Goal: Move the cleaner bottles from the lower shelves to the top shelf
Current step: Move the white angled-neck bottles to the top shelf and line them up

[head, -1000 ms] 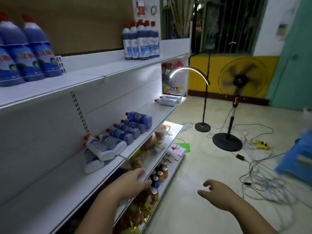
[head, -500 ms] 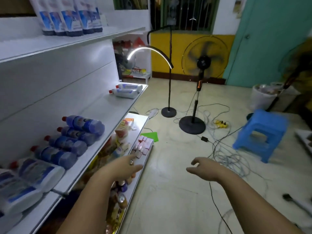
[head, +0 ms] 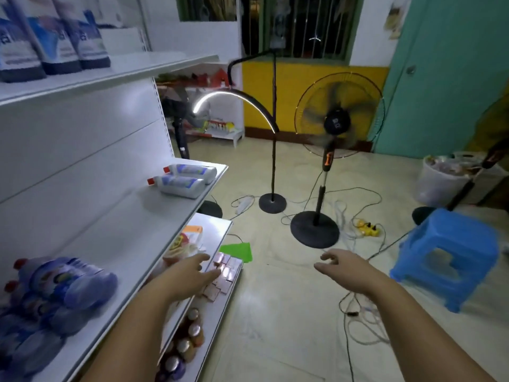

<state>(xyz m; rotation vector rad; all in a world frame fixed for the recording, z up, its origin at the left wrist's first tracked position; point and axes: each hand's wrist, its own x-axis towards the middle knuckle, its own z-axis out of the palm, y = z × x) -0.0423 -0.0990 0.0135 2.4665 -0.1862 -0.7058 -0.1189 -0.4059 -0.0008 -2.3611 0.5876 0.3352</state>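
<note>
At ten o'clock in the view, white-and-blue plastic cleaner bottles (head: 57, 42) stand upright in a row on the white metal top shelf (head: 143, 68). Down at eight o'clock, a heap of translucent blue cleaner bottles with red caps (head: 66, 285) lies sideways on the white middle shelf (head: 129, 232), blurred toward the near edge. Toward twelve o'clock from that heap, at the far end of the same shelf, two white cleaner bottles with red caps and blue labels (head: 183, 179) lie side by side, touching, their caps pointing to nine o'clock. The left hand (head: 190, 274) reaches forward at seven o'clock, fingers straight and slightly apart, gripping nothing, just beside small pinkish boxes (head: 224, 274) on the lowest shelf. At five o'clock the right hand (head: 344, 268) hangs over the pale floor (head: 275, 326), fingers loosely spread and empty. Beyond it, toward one o'clock, stand a black floor lamp with a lit arc (head: 273, 161) and a black pedestal fan (head: 336, 124). A blue plastic stool (head: 446, 252) sits at four o'clock.
</note>
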